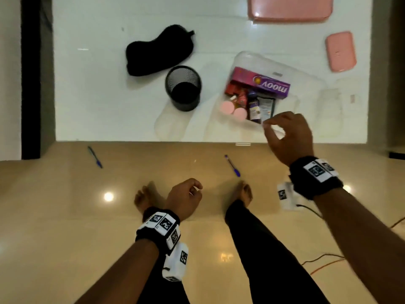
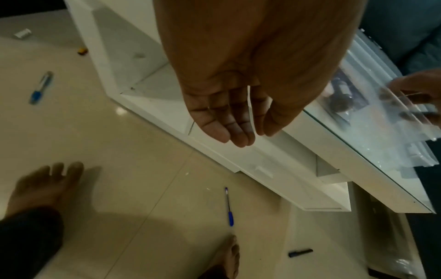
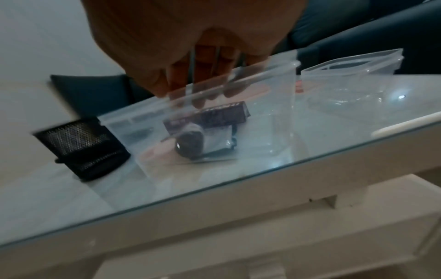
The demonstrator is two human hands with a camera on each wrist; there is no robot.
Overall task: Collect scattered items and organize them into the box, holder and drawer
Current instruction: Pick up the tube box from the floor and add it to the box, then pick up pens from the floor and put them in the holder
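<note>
A clear plastic box (image 1: 265, 60) stands on the white table (image 1: 98, 95). It holds a purple carton (image 1: 263, 83), small bottles and pink caps. My right hand (image 1: 269, 126) is at its near rim, thumb and fingers pinching the wall; the right wrist view shows the fingers (image 3: 203, 98) through the plastic of the box (image 3: 274, 113). A black mesh holder (image 1: 183, 87) stands empty left of the box. Two blue pens (image 1: 95, 157) (image 1: 232, 166) lie on the floor. My left hand (image 1: 188, 196) hangs loosely curled and empty above my feet.
A black pouch (image 1: 158, 50), two pink lids (image 1: 289, 8) (image 1: 340, 51), a clear lid (image 1: 171, 123) and a second clear container (image 1: 331, 113) share the table. A white drawer front (image 2: 262, 170) sits under the top. A black marker (image 2: 300, 253) lies on the floor.
</note>
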